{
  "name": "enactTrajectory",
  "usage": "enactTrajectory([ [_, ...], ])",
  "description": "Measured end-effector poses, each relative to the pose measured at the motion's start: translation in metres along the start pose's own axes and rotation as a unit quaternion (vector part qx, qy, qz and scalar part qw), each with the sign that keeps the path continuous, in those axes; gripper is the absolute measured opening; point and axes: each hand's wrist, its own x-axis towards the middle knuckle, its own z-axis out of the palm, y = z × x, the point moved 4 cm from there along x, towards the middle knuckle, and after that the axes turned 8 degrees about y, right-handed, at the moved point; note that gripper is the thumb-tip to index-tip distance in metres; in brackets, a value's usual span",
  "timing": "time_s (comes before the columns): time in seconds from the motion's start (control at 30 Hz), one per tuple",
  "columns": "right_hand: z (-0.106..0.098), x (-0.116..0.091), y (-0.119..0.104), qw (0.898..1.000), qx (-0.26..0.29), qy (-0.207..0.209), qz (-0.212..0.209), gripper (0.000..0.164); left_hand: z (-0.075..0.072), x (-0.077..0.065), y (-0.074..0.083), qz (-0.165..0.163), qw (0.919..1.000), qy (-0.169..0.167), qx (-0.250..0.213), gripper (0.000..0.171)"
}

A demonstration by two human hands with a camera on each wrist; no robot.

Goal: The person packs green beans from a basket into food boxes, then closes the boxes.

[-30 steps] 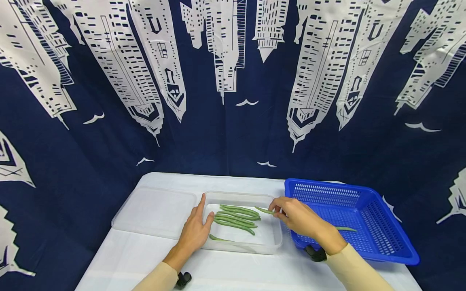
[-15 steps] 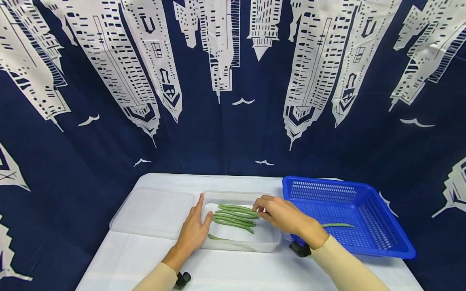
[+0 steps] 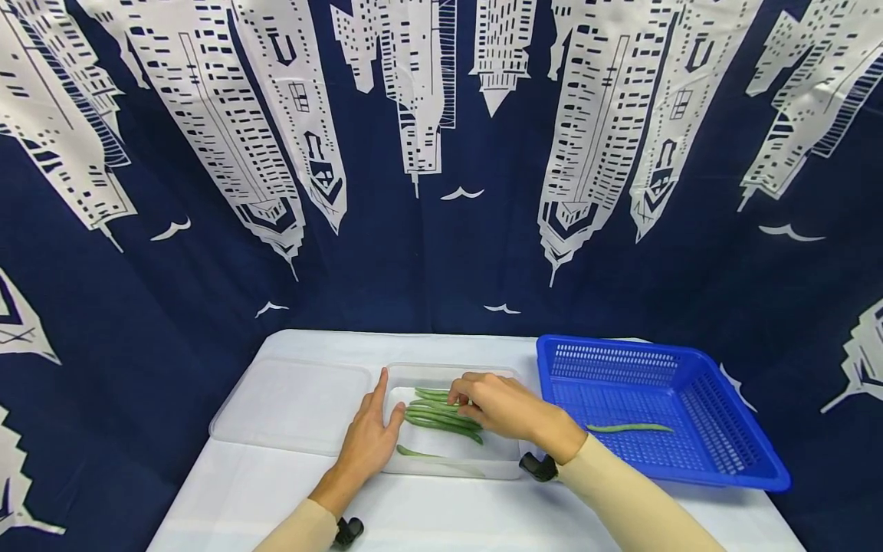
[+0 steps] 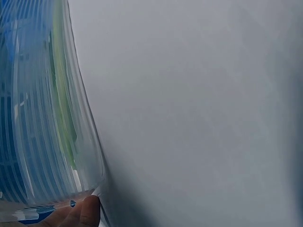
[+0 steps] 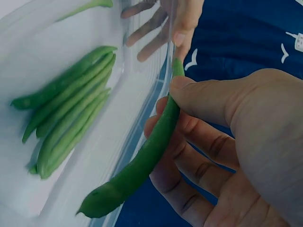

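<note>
My right hand (image 3: 507, 410) is over the clear plastic container (image 3: 462, 469), pinching a green bean (image 5: 147, 149) between thumb and fingers. That bean shows in the right wrist view; my hand covers it in the head view. Several green beans (image 3: 441, 431) lie side by side inside the container, partly under the right hand. One more bean (image 3: 416, 451) lies apart, near the front wall. Against the container's left side rests my left hand (image 3: 369, 441), fingers straight. In the left wrist view only a few fingertips (image 4: 90, 210) show, touching the container's edge.
A blue perforated basket (image 3: 621, 342) stands to the right of the container, with a single green bean (image 3: 631, 428) in it. A flat clear lid (image 3: 293, 406) lies on the white table (image 3: 441, 514) at the left. Behind hangs a dark blue printed cloth (image 3: 407, 284).
The right hand has moved left, from the container's right edge to above the row of beans, with the pinched bean. My left hand has stayed at the container's left side.
</note>
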Motion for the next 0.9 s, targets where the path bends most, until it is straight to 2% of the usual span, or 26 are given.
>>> enactTrajectory([
  [0.23, 0.013, 0.013, -0.006, 0.999, 0.024, -0.034, 0.004, 0.015, -0.002, 0.003, -0.001, 0.001, 1.0, 0.007, -0.003, 0.075],
  [0.5, 0.024, 0.02, -0.008, 0.999, 0.028, -0.035, -0.017, 0.014, 0.0, 0.002, -0.002, -0.005, 1.0, 0.001, -0.008, 0.075],
  [0.9, 0.031, 0.025, -0.015, 0.998, 0.038, -0.039, -0.023, 0.013, 0.0, 0.003, -0.005, -0.004, 1.0, 0.001, -0.005, 0.077],
])
